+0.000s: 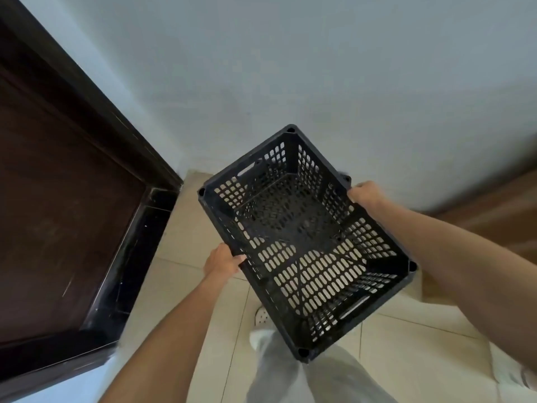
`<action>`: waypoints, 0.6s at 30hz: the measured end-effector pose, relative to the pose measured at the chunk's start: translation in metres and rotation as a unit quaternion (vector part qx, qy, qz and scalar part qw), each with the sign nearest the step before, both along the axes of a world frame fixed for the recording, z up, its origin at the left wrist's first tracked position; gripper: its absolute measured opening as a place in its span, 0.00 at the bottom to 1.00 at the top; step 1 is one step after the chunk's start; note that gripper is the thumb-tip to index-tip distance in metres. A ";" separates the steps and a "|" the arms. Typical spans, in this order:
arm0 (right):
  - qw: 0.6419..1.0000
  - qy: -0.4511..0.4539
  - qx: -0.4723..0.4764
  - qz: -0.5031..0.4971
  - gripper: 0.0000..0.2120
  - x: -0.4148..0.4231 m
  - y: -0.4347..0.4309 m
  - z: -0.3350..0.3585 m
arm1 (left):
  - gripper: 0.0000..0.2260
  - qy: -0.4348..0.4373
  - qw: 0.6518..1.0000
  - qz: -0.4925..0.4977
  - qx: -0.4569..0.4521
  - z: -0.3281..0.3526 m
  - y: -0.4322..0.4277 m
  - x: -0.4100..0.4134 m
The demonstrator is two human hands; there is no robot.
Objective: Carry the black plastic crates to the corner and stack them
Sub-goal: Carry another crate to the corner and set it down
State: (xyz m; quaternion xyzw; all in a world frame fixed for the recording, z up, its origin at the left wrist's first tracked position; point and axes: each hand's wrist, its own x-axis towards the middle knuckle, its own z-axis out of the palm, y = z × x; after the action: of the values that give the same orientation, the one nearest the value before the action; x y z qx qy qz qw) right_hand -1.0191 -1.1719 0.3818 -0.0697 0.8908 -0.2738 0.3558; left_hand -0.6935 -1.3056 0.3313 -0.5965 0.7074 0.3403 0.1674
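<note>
So the black crate [305,242] was up in the air, held between both hands, sitting about dead centre of the view and a touch toward 4 o'clock. It was turned diagonally, with one corner pointing to 12 o'clock and the opposite one down at 6, right over the person's legs. You could see straight into it, and the pale floor tiles [180,280] showed through the slotted bottom and walls. The handle slots were in the short ends, one at 11 o'clock and one at 5.

The left hand [222,261] had the long side at roughly 8 o'clock of the crate, closed round the rim with the thumb lying on top of the edge. The other fingers were tucked under, so I couldn't tell how they sat. The right hand [366,194] was clamped on the opposite long side at about 2 o'clock, with its fingers wrapped over the rim.

Around it, a dark wooden door [58,199] filled the 9 o'clock side, and a plain white wall [319,68] ran across 12. Something brown and wooden [494,205] was at 3 o'clock, too blurry to call. Grey trousers [290,373] and a light shoe [260,315] were down at 6.
</note>
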 end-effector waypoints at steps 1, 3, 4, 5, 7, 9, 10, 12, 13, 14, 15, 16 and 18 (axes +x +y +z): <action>1.000 0.002 0.005 0.008 0.12 -0.010 -0.016 -0.004 | 0.15 -0.001 1.000 0.005 0.009 -0.006 -0.010 -0.006; 0.999 0.014 0.023 0.024 0.12 -0.026 -0.050 -0.013 | 0.14 -0.005 1.000 0.011 0.027 -0.017 -0.031 -0.017; 0.999 0.019 0.033 0.034 0.13 -0.033 -0.067 -0.017 | 0.15 -0.012 0.999 0.012 0.034 -0.023 -0.043 -0.021; 0.998 0.022 0.042 0.043 0.13 -0.040 -0.084 -0.023 | 0.15 -0.020 0.999 0.015 0.042 -0.029 -0.054 -0.025; 0.997 0.020 0.055 0.057 0.13 -0.054 -0.116 -0.035 | 0.14 -0.024 0.998 0.024 0.062 -0.040 -0.076 -0.034; 0.995 0.019 0.063 0.074 0.13 -0.067 -0.145 -0.046 | 0.13 -0.017 0.995 0.043 0.084 -0.052 -0.094 -0.045; 0.994 0.019 0.067 0.086 0.14 -0.074 -0.159 -0.051 | 0.12 -0.014 0.994 0.055 0.092 -0.057 -0.100 -0.050; 0.992 0.017 0.071 0.104 0.14 -0.085 -0.182 -0.061 | 0.10 -0.014 0.990 0.087 0.111 -0.066 -0.108 -0.060; 0.991 0.018 0.076 0.112 0.13 -0.090 -0.191 -0.066 | 0.10 -0.010 0.987 0.102 0.123 -0.070 -0.111 -0.064; 0.989 0.017 0.082 0.120 0.12 -0.096 -0.200 -0.071 | 0.10 -0.001 0.984 0.115 0.134 -0.076 -0.113 -0.069; 0.988 0.016 0.087 0.127 0.11 -0.101 -0.208 -0.075 | 0.09 0.008 0.981 0.129 0.144 -0.080 -0.114 -0.074; 0.987 0.016 0.091 0.133 0.11 -0.107 -0.216 -0.079 | 0.08 0.014 0.977 0.145 0.153 -0.084 -0.114 -0.079; 0.983 0.017 0.099 0.156 0.10 -0.115 -0.231 -0.089 | 0.08 0.016 0.971 0.175 0.165 -0.090 -0.114 -0.089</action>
State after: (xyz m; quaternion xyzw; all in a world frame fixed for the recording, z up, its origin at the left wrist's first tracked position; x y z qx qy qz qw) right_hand -1.1341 -1.4026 0.2930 -0.1767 0.8975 -0.1244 0.3845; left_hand -0.7824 -1.4192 0.2411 -0.6691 0.5291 0.4861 0.1899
